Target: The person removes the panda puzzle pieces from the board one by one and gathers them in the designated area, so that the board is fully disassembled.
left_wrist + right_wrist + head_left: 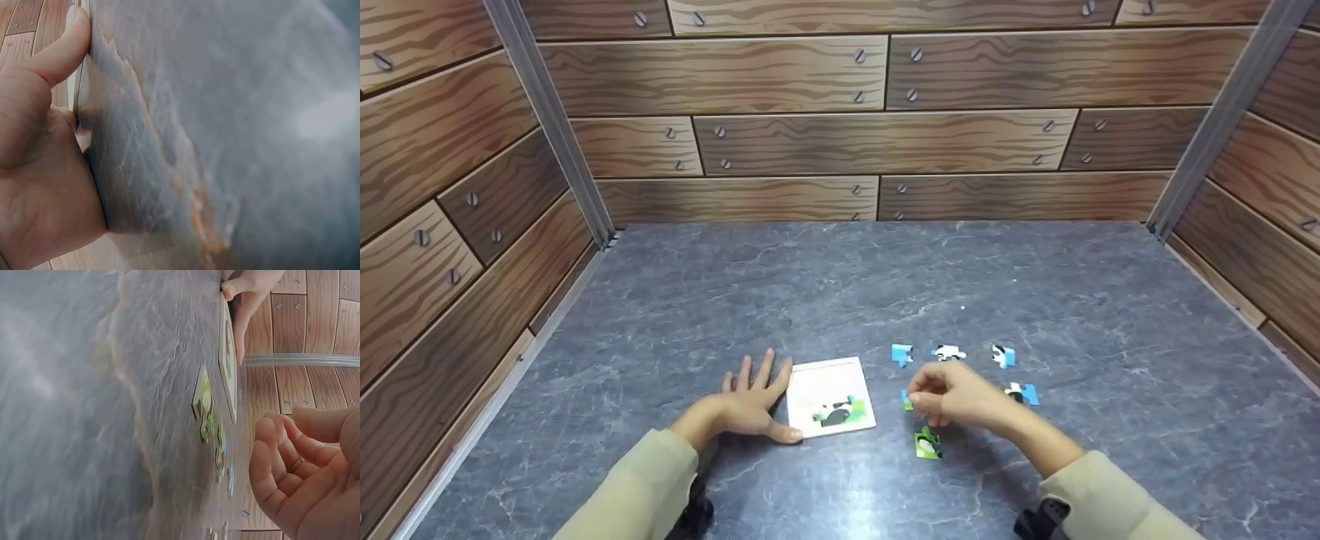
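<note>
My left hand (750, 405) lies with spread fingers along the left side of a white square puzzle tray (821, 379), its thumb at the lower left corner. Inside the tray, along the bottom, are joined puzzle pieces (836, 412) in black, white and green. Over the loose pieces hovers my right hand (960, 397), fingers loosely curled; the right wrist view shows nothing between thumb and fingers. Below this hand lies a green puzzle piece (928, 444) with a pale patch. A blue and green piece (907, 400) is partly hidden by its fingertips.
Beyond the right hand lie a blue piece (901, 354), a white and black piece (949, 352) and a blue-edged piece (1003, 356). Another piece (1026, 394) sits beside the right wrist. Wood-patterned walls (877, 142) bound the grey marbled table (735, 285).
</note>
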A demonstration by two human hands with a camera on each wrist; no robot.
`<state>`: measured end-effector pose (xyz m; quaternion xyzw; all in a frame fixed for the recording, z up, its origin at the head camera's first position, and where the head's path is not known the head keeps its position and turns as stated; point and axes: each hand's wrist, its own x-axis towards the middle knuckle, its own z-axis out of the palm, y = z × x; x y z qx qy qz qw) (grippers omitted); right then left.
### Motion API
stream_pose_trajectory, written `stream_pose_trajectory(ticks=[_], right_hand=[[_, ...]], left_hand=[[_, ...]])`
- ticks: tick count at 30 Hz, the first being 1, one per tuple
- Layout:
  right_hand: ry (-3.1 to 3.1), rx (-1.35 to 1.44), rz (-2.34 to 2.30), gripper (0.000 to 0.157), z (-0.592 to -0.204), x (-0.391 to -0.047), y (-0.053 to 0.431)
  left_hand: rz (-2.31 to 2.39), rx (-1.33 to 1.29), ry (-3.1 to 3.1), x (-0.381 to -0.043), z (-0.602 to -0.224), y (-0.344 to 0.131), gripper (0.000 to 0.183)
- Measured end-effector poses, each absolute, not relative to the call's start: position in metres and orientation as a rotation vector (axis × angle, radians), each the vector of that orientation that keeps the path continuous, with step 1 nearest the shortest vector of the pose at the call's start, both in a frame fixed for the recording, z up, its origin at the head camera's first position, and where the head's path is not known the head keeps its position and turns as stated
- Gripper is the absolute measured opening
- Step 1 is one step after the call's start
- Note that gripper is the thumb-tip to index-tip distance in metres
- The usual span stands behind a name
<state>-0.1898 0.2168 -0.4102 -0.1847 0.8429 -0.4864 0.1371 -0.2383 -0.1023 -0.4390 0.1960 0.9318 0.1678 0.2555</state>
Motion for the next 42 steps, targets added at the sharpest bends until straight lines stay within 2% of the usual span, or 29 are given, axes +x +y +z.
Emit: stream_pose_trajectory(ticks=[21,42], right_hand=[[2.336,-0.507,-1.511,0.015,-0.416,-0.206,0.164],[2.381,-0.573,-1.440,0.006,-0.430,-0.221,0.135]], left_hand=[[0.477,0.535,2.516,-0.238,-0.440,-0.103,0.121],[0.429,0.498,2.509,-0.239,-0.439,-0.101,0.120]])
